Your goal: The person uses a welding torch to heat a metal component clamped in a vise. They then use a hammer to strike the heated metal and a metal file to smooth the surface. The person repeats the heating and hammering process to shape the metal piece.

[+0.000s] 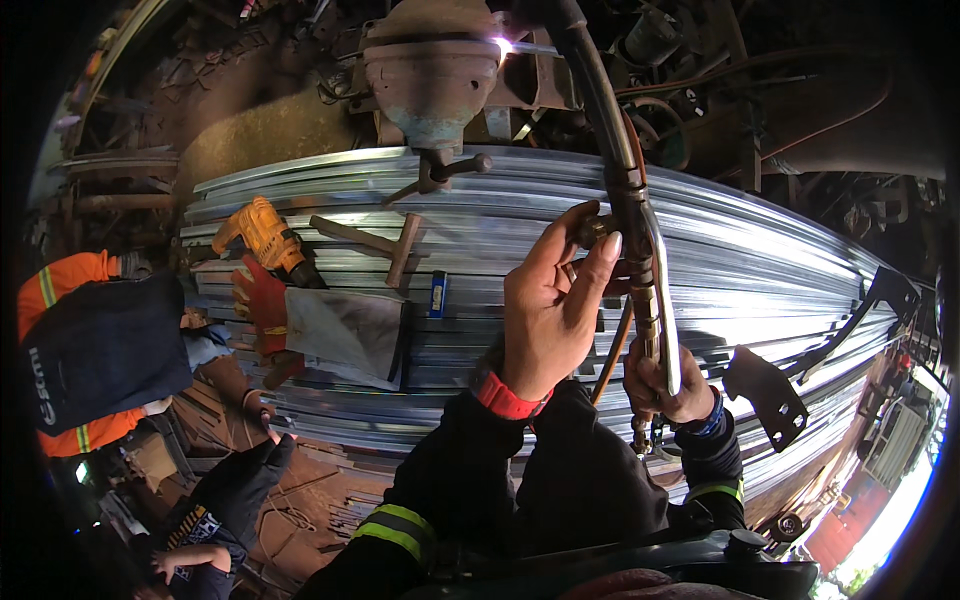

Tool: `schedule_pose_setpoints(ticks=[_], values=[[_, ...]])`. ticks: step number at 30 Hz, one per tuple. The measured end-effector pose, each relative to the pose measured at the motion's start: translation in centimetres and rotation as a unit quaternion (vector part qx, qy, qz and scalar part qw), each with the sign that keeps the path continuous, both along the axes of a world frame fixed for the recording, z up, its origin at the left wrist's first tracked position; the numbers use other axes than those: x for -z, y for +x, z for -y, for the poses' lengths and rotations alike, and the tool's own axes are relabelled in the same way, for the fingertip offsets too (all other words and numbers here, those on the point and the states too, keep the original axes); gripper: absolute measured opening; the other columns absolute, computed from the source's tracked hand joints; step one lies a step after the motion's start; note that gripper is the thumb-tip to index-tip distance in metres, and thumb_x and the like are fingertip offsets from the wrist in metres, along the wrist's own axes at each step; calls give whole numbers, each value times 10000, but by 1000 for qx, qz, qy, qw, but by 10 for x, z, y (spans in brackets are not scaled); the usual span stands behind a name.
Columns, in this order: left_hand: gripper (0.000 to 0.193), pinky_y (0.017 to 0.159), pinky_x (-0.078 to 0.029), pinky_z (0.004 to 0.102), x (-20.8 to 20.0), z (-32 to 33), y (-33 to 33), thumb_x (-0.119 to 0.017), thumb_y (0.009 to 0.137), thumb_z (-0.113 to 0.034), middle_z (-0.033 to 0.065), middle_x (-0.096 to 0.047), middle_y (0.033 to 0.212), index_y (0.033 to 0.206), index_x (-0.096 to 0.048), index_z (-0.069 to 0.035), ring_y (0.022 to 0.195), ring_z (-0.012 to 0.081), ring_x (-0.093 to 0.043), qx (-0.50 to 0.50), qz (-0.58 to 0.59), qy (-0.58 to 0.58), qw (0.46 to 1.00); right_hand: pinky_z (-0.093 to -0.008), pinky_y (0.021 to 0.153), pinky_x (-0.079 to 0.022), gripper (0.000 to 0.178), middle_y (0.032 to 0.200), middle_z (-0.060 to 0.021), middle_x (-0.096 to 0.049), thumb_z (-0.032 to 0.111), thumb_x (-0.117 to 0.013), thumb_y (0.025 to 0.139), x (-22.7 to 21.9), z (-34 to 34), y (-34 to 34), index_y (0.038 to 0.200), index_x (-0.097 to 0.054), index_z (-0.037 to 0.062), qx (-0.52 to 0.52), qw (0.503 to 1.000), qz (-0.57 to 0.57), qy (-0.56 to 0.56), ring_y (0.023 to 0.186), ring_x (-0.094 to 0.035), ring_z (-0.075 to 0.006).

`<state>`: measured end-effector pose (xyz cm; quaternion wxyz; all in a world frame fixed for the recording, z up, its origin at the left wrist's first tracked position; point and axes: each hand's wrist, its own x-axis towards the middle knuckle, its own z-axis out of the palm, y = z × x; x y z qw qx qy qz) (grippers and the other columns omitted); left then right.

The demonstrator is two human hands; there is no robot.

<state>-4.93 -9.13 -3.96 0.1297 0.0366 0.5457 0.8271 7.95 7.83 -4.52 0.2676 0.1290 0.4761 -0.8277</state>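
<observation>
Here's the left hand (550,310), thumb and forefinger pinched around a round knob (597,232) on the side of the torch (628,208). Just right and lower, the right hand (672,385) wraps the torch's bottom end, so the tool runs up and away from that grip: 1 hand bracing, 1 on the knob. If that's a valve, I'd want small, fingertip-light turns and a firm right grip. The lever (664,290) ends right by the right-hand fingers, so watch for an accidental squeeze!

What textures! Scuffed dark tube, brassy fittings, a slim shiny lever. Under both hands, ridged silvery metal bars (740,235) streaked with glare. Left of the left hand: a small blue box (438,295), a rusty-brown T-shaped hammer (404,252), a chunky yellow power tool (260,232). Beyond the hands, a worn, rounded vise (430,85), with a white-hot-looking glow (503,46) at its side, source unclear.
</observation>
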Motion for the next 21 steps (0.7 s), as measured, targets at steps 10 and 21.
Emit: schedule_pose_setpoints(ticks=[10,21], values=[[377,899,-466,233,3,0,-3,-606,968,-151,85,-651,1106,1276,-518,46,1024,98,-594,15,15,23,1000,-196,444,-325,110,678,12,-425,-14,-433,910,3,-3,-3,1003,-443,43,-8,1000,4,3,535,-405,-58],[377,923,-460,248,5,0,-3,-604,968,-142,107,-646,1150,1281,-517,48,1063,117,-594,7,-14,18,1000,-198,442,-331,84,685,25,-424,102,-447,1000,-3,3,-6,1052,-451,36,3,1000,5,12,536,-405,-46]])
